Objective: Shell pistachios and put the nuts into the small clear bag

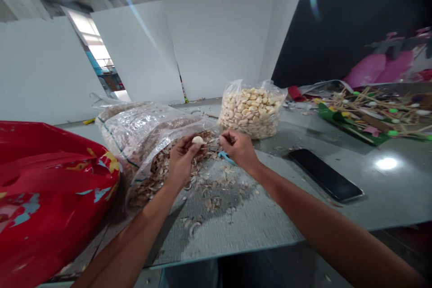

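Note:
My left hand (184, 155) pinches a pale, flat seed kernel (197, 140) between thumb and fingertips. It hovers over a clear plastic bag (155, 119) full of brown shells (157, 166), some spilling out of its mouth. Just to the right, my right hand (238, 146) has thumb and fingers pressed together; what they hold, if anything, I cannot make out. A blue curved handle-like piece (227, 158) shows right under that hand, and whether it is touched is unclear. Behind, a clear bag (251, 110) packed with pale kernels stands upright.
A red plastic bag (50, 193) bulges at the left. Shell scraps (212, 202) litter the grey table (249, 229). A black phone (326, 174) lies to the right. Beyond it are a green sheet (347, 123) and a heap of thin sticks (378, 105). White panels (222, 40) stand behind.

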{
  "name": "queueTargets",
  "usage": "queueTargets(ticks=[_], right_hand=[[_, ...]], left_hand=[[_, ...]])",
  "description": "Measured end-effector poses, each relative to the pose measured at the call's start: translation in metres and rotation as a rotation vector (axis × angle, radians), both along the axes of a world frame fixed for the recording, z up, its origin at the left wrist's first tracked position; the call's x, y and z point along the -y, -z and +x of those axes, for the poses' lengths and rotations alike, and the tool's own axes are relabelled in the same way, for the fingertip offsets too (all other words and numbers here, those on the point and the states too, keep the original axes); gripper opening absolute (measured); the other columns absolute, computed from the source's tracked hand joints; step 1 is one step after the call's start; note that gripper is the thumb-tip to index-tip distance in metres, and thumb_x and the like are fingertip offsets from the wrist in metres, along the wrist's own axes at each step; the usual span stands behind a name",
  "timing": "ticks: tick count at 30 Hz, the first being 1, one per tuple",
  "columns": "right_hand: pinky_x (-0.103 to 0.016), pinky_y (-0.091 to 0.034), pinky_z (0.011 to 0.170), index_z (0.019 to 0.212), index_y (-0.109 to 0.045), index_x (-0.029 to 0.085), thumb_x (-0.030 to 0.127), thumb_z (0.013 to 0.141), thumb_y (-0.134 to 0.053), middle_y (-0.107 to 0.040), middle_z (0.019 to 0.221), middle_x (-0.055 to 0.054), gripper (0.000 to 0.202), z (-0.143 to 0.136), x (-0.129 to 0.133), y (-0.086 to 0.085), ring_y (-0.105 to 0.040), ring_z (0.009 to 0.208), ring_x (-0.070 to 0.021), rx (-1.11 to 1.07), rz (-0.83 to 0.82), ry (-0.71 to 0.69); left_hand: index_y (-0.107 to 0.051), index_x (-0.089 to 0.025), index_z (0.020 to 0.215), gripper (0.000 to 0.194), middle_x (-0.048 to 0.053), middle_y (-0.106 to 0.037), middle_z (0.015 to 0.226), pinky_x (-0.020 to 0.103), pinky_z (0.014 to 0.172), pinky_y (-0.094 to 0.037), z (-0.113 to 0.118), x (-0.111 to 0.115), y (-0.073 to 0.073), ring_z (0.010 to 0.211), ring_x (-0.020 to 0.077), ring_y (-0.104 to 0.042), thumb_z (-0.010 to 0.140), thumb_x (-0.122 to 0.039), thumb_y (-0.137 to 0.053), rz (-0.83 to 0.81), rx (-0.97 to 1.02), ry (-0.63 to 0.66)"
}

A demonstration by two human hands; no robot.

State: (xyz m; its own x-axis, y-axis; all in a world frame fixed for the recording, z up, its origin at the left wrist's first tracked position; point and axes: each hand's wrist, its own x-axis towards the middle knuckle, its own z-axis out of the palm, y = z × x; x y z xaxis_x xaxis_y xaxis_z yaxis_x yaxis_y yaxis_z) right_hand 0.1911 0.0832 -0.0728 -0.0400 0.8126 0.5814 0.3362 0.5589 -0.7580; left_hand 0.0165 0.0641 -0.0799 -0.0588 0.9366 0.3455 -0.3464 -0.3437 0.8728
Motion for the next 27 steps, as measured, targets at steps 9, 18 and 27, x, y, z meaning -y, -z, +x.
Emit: queueTargets(ticks=[9, 18, 27], right_hand=[[-0.023, -0.05, 0.062, 0.095, -0.061, 0.018, 0.035, 0.082, -0.058, -0.067, 0.079, -0.002, 0.022, -0.01, 0.018, -0.004, -0.063, 0.068, -0.0128, -0.04, -0.025, -0.264], [-0.027, -0.054, 0.077, 0.104, -0.065, 0.02, 0.035, 0.082, -0.06, -0.072, 0.093, -0.004, 0.027, -0.01, 0.018, -0.001, -0.068, 0.085, -0.0168, 0.03, 0.029, -0.208], [-0.026, -0.052, 0.077, 0.106, -0.068, 0.022, 0.037, 0.084, -0.057, -0.072, 0.1, -0.003, 0.028, -0.007, 0.02, -0.007, -0.067, 0.09, -0.0163, 0.109, 0.072, -0.224]], left_hand=[[-0.062, -0.022, 0.115, 0.036, 0.005, -0.067, 0.097, 0.027, 0.066, -0.056, 0.002, 0.006, -0.002, 0.066, 0.011, -0.062, 0.08, -0.031, -0.063, 0.038, -0.225, 0.095], [-0.066, -0.016, 0.108, 0.044, 0.007, -0.072, 0.092, 0.03, 0.067, -0.057, 0.002, 0.005, -0.003, 0.073, 0.0168, -0.067, 0.068, -0.033, -0.074, -0.05, -0.25, 0.02], [-0.067, -0.017, 0.101, 0.042, 0.005, -0.074, 0.085, 0.029, 0.064, -0.057, -0.001, -0.002, 0.005, 0.069, 0.017, -0.069, 0.063, -0.03, -0.079, -0.134, -0.12, 0.079]])
